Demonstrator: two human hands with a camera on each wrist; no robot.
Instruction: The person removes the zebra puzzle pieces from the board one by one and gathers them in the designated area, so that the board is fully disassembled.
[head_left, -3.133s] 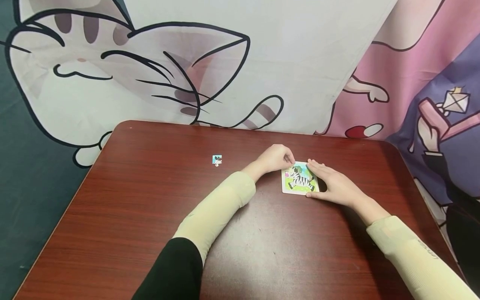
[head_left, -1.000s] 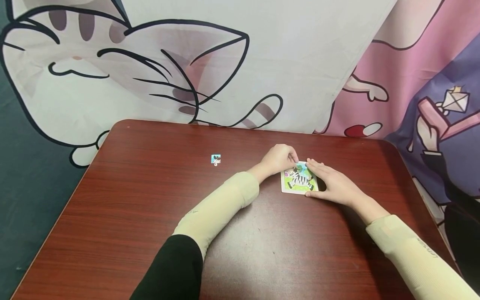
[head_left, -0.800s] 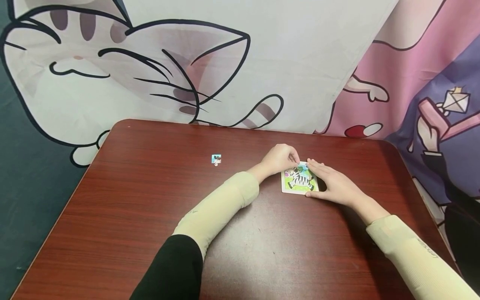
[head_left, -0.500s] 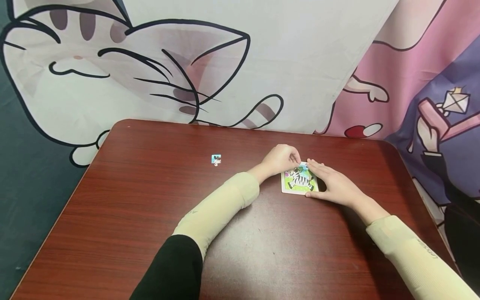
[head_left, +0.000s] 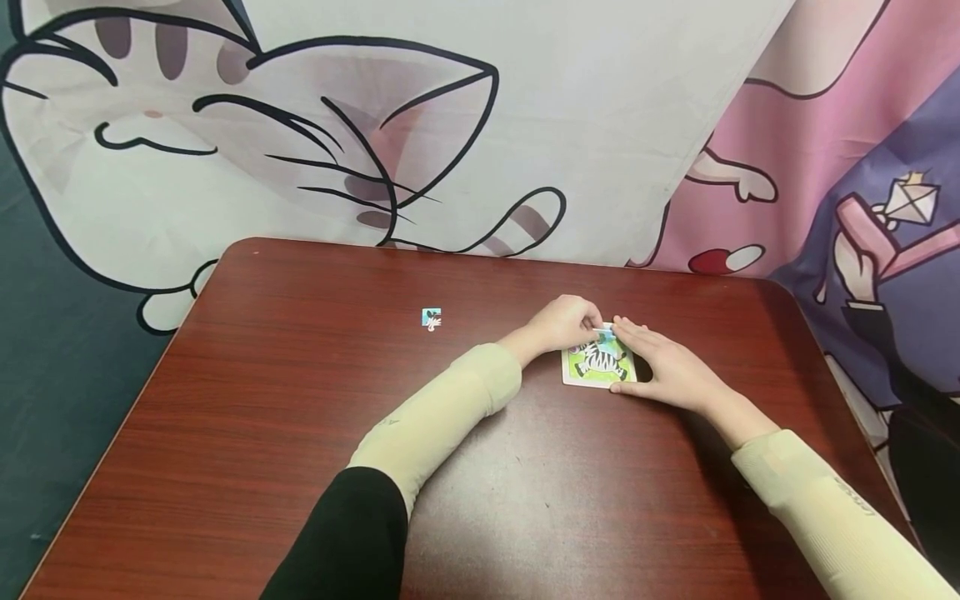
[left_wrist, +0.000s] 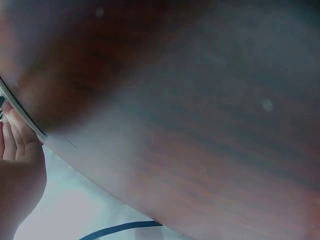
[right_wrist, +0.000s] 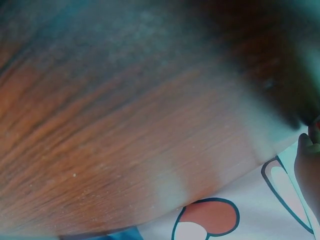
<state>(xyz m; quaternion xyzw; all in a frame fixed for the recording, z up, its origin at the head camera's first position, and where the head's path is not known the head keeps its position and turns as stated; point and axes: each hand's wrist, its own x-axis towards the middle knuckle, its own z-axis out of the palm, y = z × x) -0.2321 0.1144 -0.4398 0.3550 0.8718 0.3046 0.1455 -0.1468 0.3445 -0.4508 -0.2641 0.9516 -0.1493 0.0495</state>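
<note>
A small square zebra jigsaw puzzle (head_left: pixel 598 364) with a pale border lies flat on the brown table (head_left: pixel 480 492) in the head view. My left hand (head_left: pixel 561 323) reaches over its upper left corner, fingers curled and fingertips pinching at a blue puzzle piece (head_left: pixel 607 337) near the top edge. That hand hides part of the picture. Along the right side, my right hand (head_left: pixel 671 367) steadies the puzzle, with straight fingers at the upper right corner and the thumb at the lower right. A loose puzzle piece (head_left: pixel 431 318) with blue background and part of a zebra lies farther left.
A white cloth with a cat drawing (head_left: pixel 585 125) hangs right behind the table's far edge, and a pink and purple printed cloth (head_left: pixel 813 158) hangs at the right. Both wrist views show mostly blurred tabletop.
My left hand has shifted slightly right along the puzzle's top edge, then a little toward me, covering more of the picture. The right hand and the loose piece stay in place.
</note>
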